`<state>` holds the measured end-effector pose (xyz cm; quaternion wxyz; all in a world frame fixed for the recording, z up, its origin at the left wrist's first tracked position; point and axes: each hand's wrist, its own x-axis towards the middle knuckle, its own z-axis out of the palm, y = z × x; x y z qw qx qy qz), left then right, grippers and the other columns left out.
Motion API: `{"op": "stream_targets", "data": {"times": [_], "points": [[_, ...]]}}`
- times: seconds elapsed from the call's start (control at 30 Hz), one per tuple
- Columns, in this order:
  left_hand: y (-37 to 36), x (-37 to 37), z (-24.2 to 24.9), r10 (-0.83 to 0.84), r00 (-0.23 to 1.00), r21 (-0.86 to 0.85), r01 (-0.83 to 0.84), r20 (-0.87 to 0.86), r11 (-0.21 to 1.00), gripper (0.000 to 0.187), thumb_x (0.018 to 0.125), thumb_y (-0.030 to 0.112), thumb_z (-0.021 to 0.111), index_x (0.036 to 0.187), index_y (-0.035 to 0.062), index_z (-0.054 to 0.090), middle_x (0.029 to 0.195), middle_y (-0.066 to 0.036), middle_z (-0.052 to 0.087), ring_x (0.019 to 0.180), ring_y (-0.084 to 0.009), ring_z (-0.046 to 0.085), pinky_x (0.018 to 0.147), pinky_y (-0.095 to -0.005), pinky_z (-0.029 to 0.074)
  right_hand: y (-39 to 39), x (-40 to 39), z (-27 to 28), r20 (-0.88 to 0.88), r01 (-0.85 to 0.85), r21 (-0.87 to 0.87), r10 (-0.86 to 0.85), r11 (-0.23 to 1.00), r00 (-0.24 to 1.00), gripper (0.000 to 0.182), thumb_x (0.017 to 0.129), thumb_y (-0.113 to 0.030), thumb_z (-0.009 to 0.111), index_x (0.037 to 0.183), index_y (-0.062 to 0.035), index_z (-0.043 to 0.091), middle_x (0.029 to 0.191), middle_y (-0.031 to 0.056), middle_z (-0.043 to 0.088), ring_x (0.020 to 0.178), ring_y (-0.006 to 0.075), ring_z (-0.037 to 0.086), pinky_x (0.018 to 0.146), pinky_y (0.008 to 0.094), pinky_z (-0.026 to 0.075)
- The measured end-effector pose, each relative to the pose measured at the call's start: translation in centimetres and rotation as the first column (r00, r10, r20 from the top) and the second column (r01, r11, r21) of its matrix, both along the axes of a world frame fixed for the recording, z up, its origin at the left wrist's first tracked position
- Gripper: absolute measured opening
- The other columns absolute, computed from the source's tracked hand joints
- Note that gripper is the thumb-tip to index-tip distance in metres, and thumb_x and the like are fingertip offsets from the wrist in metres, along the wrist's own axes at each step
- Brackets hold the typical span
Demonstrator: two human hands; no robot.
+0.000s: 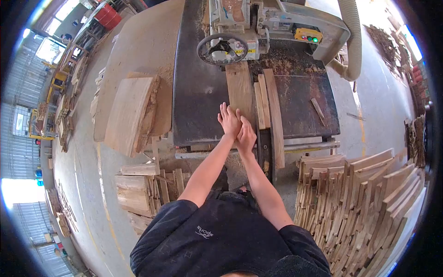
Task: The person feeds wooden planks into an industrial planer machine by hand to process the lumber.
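A wooden board (239, 85) lies flat on the dark machine table (200, 101), its far end passing under the saw head (233, 18). My left hand (229, 121) rests on the near end of this board, fingers stretched and slightly spread. Close against it, my right hand (246, 134) lies at the board's near right corner with its fingers extended forward. Just right of the board runs a dark guide rail, and beyond it lie narrow wood strips (263, 101) and a longer strip (275, 117). The blade is hidden beneath the saw head.
A handwheel (222, 49) and a button box (308, 35) are on the machine. Thick planks (129, 111) lie on a side table at left. Many cut strips (355, 198) stack at lower right. An offcut (318, 111) and sawdust lie on the table.
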<state>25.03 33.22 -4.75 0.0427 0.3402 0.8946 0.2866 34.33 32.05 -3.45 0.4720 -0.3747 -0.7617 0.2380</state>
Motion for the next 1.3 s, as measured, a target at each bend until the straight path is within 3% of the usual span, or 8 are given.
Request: {"op": "stream_targets", "data": {"times": [0.33, 0.53, 0.67, 0.73, 0.83, 1.0, 1.13, 1.3], "points": [[7.6, -7.3, -2.2, 0.000, 1.000, 0.080, 0.002, -0.032, 0.997, 0.046, 0.105, 0.036, 0.045, 0.134, 0.0005, 0.051, 0.153, -0.017, 0.040, 0.146, -0.0355, 0.030, 0.116, -0.0497, 0.024, 7.0, -6.4, 1.0, -0.135, -0.012, 0.145, 0.031, 0.989, 0.990, 0.031, 0.102, -0.028, 0.048, 0.107, -0.0016, 0.063, 0.116, 0.0190, 0.070, 0.098, 0.0369, 0.070, 0.082, 0.0426, 0.058], [8.8, -9.4, -0.2, 0.098, 0.978, 0.381, -0.163, 0.183, 0.910, 0.036, 0.105, 0.028, 0.048, 0.120, 0.0004, 0.065, 0.138, -0.015, 0.055, 0.129, -0.0339, 0.049, 0.109, -0.0445, 0.035, 10.2, -8.5, 1.6, -0.075, -0.064, 0.193, 0.080, 0.979, 0.994, 0.025, 0.097, -0.025, 0.053, 0.098, -0.0026, 0.064, 0.103, 0.0179, 0.071, 0.090, 0.0380, 0.070, 0.078, 0.0436, 0.057], [4.8, -10.7, 0.0, -0.103, 0.968, 0.666, -0.078, 0.229, 0.742, 0.033, 0.106, 0.025, 0.050, 0.122, -0.0008, 0.064, 0.121, -0.016, 0.064, 0.108, -0.0289, 0.063, 0.092, -0.0369, 0.050, 12.2, -10.3, 2.2, 0.007, -0.104, 0.188, 0.104, 0.977, 0.995, 0.021, 0.094, -0.022, 0.056, 0.084, -0.0051, 0.064, 0.086, 0.0137, 0.068, 0.078, 0.0356, 0.067, 0.069, 0.0428, 0.055], [0.9, -11.6, 1.8, -0.311, 0.874, 0.589, 0.035, 0.374, 0.807, 0.026, 0.104, 0.017, 0.054, 0.117, -0.0019, 0.066, 0.118, -0.015, 0.066, 0.102, -0.0261, 0.066, 0.087, -0.0341, 0.052, 13.4, -11.3, 2.1, 0.052, -0.114, 0.218, 0.105, 0.969, 0.993, 0.020, 0.094, -0.021, 0.056, 0.082, -0.0059, 0.064, 0.084, 0.0133, 0.068, 0.076, 0.0349, 0.066, 0.069, 0.0415, 0.054], [-5.6, -15.2, 3.2, -0.227, 0.963, 0.573, 0.105, 0.146, 0.813, 0.019, 0.101, 0.011, 0.058, 0.106, -0.0045, 0.069, 0.111, -0.015, 0.069, 0.099, -0.0259, 0.067, 0.085, -0.0335, 0.053, 15.3, -13.0, 1.4, 0.008, -0.108, 0.303, 0.111, 0.947, 0.994, 0.023, 0.093, -0.021, 0.054, 0.078, -0.0060, 0.062, 0.080, 0.0141, 0.065, 0.074, 0.0343, 0.064, 0.068, 0.0446, 0.053], [-17.6, -30.0, 7.5, 0.066, 0.960, 0.479, 0.076, -0.272, 0.875, 0.015, 0.090, 0.007, 0.070, 0.104, 0.0001, 0.069, 0.112, -0.019, 0.068, 0.108, -0.0367, 0.063, 0.094, -0.0441, 0.050, 20.7, -14.9, -4.2, 0.465, -0.042, 0.330, -0.124, 0.943, 0.877, 0.033, 0.103, -0.026, 0.045, 0.081, -0.0088, 0.063, 0.080, 0.0149, 0.063, 0.078, 0.0369, 0.063, 0.067, 0.0475, 0.049], [-29.6, -44.3, 7.6, 0.463, 0.826, 0.217, -0.412, -0.321, 0.885, 0.052, 0.088, 0.031, 0.075, 0.129, 0.0050, 0.060, 0.139, -0.023, 0.053, 0.129, -0.0400, 0.050, 0.105, -0.0493, 0.043, 18.5, -14.3, 0.5, 0.460, -0.297, 0.348, 0.114, 0.889, 0.881, 0.028, 0.103, -0.021, 0.051, 0.108, 0.0014, 0.067, 0.112, 0.0213, 0.066, 0.113, 0.0408, 0.059, 0.102, 0.0497, 0.044], [-42.7, -52.2, 9.3, 0.753, 0.636, -0.344, -0.754, -0.169, 0.559, 0.112, 0.067, 0.078, 0.072, 0.150, 0.0086, 0.042, 0.151, -0.022, 0.045, 0.142, -0.0369, 0.040, 0.117, -0.0500, 0.032, 9.5, -8.9, -0.2, 0.469, -0.333, 0.338, 0.149, 0.880, 0.871, 0.026, 0.105, -0.020, 0.048, 0.113, -0.0013, 0.064, 0.125, 0.0190, 0.061, 0.120, 0.0372, 0.055, 0.103, 0.0504, 0.042]]}}
